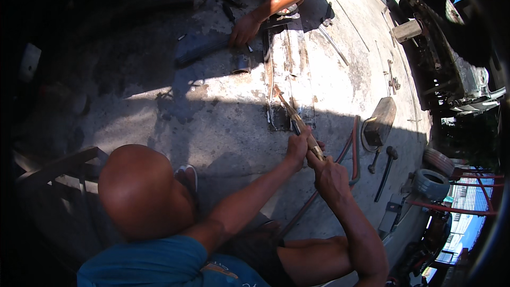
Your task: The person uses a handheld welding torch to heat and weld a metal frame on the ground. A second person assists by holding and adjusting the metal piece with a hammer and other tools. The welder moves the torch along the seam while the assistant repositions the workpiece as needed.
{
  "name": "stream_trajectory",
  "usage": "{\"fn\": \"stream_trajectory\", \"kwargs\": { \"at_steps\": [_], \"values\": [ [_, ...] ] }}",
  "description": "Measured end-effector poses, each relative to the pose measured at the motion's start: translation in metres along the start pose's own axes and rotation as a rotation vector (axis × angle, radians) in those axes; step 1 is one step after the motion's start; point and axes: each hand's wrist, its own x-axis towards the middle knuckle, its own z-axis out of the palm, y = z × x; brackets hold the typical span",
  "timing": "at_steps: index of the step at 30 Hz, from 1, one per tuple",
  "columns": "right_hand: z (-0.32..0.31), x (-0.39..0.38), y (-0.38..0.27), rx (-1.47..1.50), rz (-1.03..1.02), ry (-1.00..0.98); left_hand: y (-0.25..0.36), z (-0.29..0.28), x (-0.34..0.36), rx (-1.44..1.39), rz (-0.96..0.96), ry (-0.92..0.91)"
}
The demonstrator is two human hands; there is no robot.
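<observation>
My left hand [298,148] is closed round the forward part of a brass-coloured cutting torch [291,110]. Behind it, my right hand [332,179] grips the torch's rear end. The torch slants up and to the left, and its bent tip lies over the near part of a long, rusty metal piece [289,64] on the concrete. I cannot make out whether tip and metal touch, and no flame shows. Reddish and greenish hoses [355,151] run along the floor by my right hand. Across from me, another person's hand [245,30] reaches down beside the metal piece.
A short pipe piece [241,64] lies left of the metal. To the right are a wooden block [381,122], a hammer [387,172], a metal rod [334,46] and tyres [431,184]. A vehicle's underside [467,82] stands far right. Bright sun crosses the floor.
</observation>
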Motion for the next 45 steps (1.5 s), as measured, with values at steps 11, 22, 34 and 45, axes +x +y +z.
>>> {"fn": "stream_trajectory", "kwargs": {
  "at_steps": [11, 22, 34, 45],
  "values": [
    [0.003, 0.013, 0.001, 0.269, 0.138, -0.111, 0.014, -0.002, 0.003, 0.081, 0.022, -0.043],
    [0.002, 0.019, -0.005, 0.154, 0.152, -0.148, 0.011, -0.008, 0.014, 0.039, 0.001, -0.061],
    [-0.009, 0.007, -0.011, 0.081, 0.142, -0.177, 0.002, -0.003, -0.002, -0.003, 0.015, -0.048],
    [-0.013, -0.006, -0.010, 0.085, 0.141, -0.150, 0.000, 0.007, -0.016, 0.003, 0.048, -0.035]
  ]
}}
